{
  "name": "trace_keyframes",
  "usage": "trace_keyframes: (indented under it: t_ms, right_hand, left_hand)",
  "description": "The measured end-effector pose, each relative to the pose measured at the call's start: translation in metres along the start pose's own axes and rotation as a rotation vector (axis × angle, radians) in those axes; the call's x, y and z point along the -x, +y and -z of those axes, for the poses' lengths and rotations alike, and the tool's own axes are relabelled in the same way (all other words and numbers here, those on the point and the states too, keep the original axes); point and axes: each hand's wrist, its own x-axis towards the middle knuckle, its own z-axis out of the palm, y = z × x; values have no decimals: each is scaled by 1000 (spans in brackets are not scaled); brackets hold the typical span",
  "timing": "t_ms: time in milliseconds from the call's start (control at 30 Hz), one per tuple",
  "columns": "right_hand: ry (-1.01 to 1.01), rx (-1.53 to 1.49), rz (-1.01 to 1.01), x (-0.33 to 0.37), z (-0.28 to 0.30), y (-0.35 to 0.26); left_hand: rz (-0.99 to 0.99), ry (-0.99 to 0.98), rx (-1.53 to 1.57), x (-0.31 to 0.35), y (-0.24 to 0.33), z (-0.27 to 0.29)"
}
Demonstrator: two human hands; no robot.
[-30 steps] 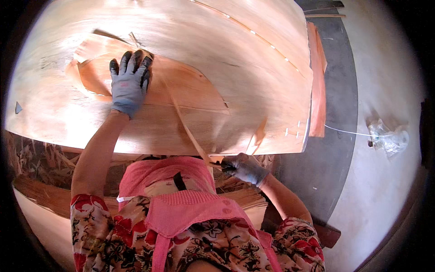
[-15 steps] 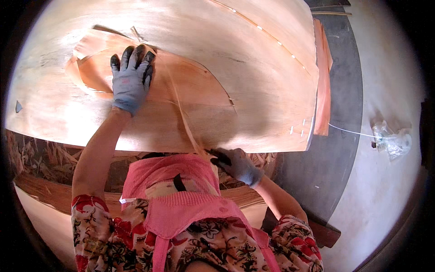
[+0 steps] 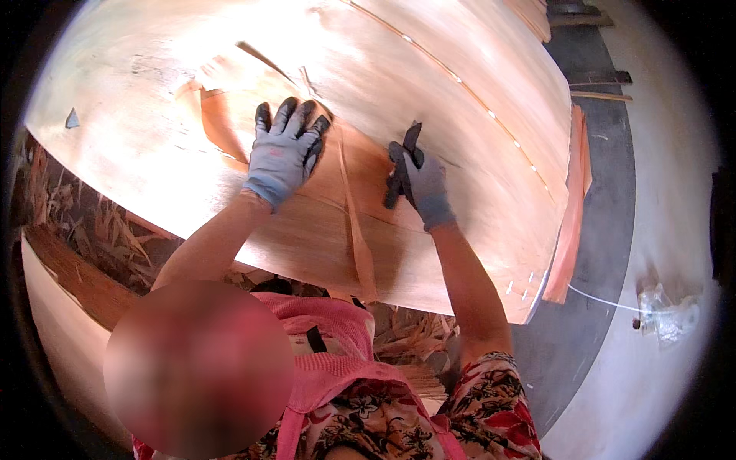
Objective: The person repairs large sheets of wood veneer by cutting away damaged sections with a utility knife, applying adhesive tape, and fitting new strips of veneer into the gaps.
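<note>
Below, two gloved hands, left hand [image 3: 285, 152] flat on one veneer sheet [image 3: 429, 84], right hand [image 3: 418, 182] gripping one dark tool [image 3: 404, 157]

A wood-veneer workshop. Big thin veneer sheets [image 3: 230, 138] fill the view from nine to two o'clock, a stitched seam [image 3: 460, 80] crossing them. At eight o'clock lie heaps of veneer scraps [image 3: 92, 230]. At three o'clock, more sheets stand stacked on edge [image 3: 571, 222] beside a dark concrete floor [image 3: 606, 230], and a crumpled plastic bag [image 3: 667, 314] lies at four.
</note>
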Motion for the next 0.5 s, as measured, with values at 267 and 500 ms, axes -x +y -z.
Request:
trace_keyframes:
  t_ms: [267, 500]
  right_hand:
    - [165, 44, 351, -22, -36, 36]
    - [29, 202, 158, -9, -49, -20]
  left_hand:
    - [12, 72, 33, 0, 4, 3]
    - [21, 46, 29, 1, 2, 1]
